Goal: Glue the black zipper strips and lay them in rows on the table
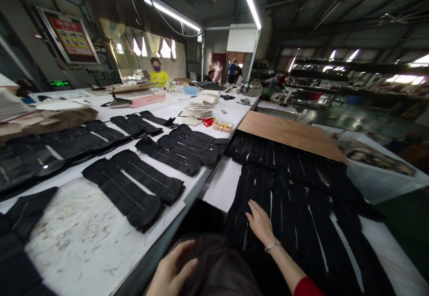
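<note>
My right hand (259, 223) lies flat with fingers stretched on a spread of black fabric strips (301, 206) covering the lower right table. A thin bracelet sits on its wrist and a red sleeve shows at the bottom edge. My left hand (170, 271) rests with loosely curved fingers on a dark brownish mass (217, 267) at the bottom centre; I cannot tell what it is. Neither hand grips anything.
A long white table (87, 238) on the left carries more black padded pieces (134, 188) in rows. A brown board (288, 133) lies over the far strips. Paper stacks (201, 106) and small boxes sit further back. A person in yellow (158, 76) stands at the far end.
</note>
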A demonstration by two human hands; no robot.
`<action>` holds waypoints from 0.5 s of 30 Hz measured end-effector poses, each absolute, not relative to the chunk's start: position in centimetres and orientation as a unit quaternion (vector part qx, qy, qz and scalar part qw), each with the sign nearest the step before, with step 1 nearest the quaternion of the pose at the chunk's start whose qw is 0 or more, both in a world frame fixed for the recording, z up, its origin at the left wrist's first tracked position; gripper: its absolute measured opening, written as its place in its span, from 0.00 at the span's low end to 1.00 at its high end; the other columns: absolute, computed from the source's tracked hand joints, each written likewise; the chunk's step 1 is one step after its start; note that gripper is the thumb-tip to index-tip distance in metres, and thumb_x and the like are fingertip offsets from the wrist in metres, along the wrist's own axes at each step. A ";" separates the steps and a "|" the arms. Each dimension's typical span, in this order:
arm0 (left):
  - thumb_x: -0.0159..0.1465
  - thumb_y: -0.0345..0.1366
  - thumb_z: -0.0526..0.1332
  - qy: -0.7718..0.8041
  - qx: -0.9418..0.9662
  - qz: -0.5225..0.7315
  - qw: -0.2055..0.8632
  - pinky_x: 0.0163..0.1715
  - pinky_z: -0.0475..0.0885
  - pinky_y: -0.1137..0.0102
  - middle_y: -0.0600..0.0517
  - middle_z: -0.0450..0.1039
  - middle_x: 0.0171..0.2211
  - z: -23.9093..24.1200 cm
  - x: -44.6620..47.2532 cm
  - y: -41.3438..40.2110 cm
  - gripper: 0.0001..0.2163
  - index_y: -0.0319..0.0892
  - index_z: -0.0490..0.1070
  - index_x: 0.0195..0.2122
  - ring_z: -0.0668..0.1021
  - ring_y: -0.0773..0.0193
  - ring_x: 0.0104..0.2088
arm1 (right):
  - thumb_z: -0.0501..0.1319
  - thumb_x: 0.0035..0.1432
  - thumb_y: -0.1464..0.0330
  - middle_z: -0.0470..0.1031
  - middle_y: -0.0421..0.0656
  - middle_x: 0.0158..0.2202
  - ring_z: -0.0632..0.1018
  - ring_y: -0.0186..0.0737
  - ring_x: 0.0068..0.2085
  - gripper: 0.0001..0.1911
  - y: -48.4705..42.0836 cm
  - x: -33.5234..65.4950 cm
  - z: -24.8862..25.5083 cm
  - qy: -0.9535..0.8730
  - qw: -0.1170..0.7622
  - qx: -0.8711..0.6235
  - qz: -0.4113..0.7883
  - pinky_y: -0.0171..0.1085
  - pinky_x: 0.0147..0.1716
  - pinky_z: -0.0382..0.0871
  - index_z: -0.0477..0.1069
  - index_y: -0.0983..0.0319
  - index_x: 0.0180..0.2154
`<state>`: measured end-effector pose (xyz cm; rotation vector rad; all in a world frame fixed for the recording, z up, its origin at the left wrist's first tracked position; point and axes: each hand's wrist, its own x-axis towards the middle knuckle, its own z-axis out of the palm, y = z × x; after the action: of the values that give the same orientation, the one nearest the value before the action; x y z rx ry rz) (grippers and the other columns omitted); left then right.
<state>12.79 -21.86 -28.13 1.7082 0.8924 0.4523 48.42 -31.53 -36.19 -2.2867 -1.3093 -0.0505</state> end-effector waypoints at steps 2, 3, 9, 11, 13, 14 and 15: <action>0.52 0.48 0.68 0.375 0.687 0.167 0.599 0.59 0.66 0.62 0.42 0.75 0.54 -30.7 19.0 -21.3 0.28 0.40 0.74 0.52 0.74 0.49 0.56 | 0.56 0.57 0.72 0.71 0.60 0.57 0.72 0.55 0.58 0.22 -31.5 48.5 -36.6 -0.483 0.238 -0.842 -0.028 0.51 0.56 0.67 0.71 0.70 0.53; 0.48 0.45 0.71 0.395 0.664 0.147 0.618 0.59 0.65 0.62 0.40 0.73 0.56 -31.8 21.8 -21.0 0.30 0.37 0.73 0.52 0.72 0.47 0.58 | 0.56 0.57 0.72 0.71 0.60 0.57 0.72 0.55 0.58 0.22 -31.5 48.5 -36.7 -0.483 0.233 -0.843 -0.032 0.50 0.56 0.67 0.70 0.70 0.53; 0.51 0.43 0.73 0.435 0.588 0.075 0.678 0.43 0.74 0.62 0.43 0.79 0.39 -34.7 32.3 -18.7 0.19 0.34 0.75 0.37 0.79 0.49 0.44 | 0.57 0.58 0.72 0.75 0.57 0.53 0.75 0.53 0.54 0.23 -31.1 49.0 -36.0 -0.483 0.219 -0.847 -0.038 0.48 0.54 0.67 0.68 0.68 0.56; 0.61 0.42 0.66 0.427 0.572 0.059 0.698 0.39 0.75 0.62 0.47 0.77 0.39 -34.4 33.6 -18.3 0.14 0.36 0.74 0.40 0.79 0.57 0.39 | 0.56 0.60 0.72 0.75 0.57 0.52 0.76 0.53 0.53 0.22 -30.9 49.1 -35.7 -0.476 0.222 -0.850 -0.032 0.48 0.54 0.67 0.68 0.68 0.55; 0.66 0.41 0.60 0.412 0.554 0.045 0.722 0.36 0.76 0.64 0.50 0.75 0.40 -33.7 34.4 -18.0 0.12 0.38 0.72 0.44 0.78 0.63 0.36 | 0.54 0.60 0.73 0.75 0.57 0.52 0.76 0.53 0.53 0.21 -30.7 49.1 -35.5 -0.467 0.230 -0.853 -0.022 0.48 0.54 0.66 0.68 0.69 0.55; 0.67 0.40 0.59 0.402 0.544 0.041 0.736 0.34 0.76 0.66 0.51 0.75 0.38 -33.2 34.7 -17.9 0.11 0.38 0.72 0.43 0.78 0.65 0.33 | 0.53 0.61 0.73 0.75 0.57 0.52 0.75 0.53 0.53 0.21 -30.7 49.0 -35.4 -0.462 0.236 -0.855 -0.014 0.48 0.54 0.65 0.68 0.69 0.55; 0.66 0.40 0.60 0.390 0.532 0.040 0.750 0.31 0.75 0.68 0.52 0.75 0.35 -32.6 34.9 -17.7 0.10 0.37 0.72 0.40 0.77 0.67 0.30 | 0.52 0.61 0.74 0.75 0.57 0.52 0.75 0.53 0.53 0.21 -30.7 48.9 -35.4 -0.456 0.244 -0.856 -0.006 0.48 0.54 0.65 0.69 0.68 0.54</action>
<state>34.86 -17.69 -32.57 1.1635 0.8517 0.0880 48.88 -30.66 -35.38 -2.3372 -1.2442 -0.0152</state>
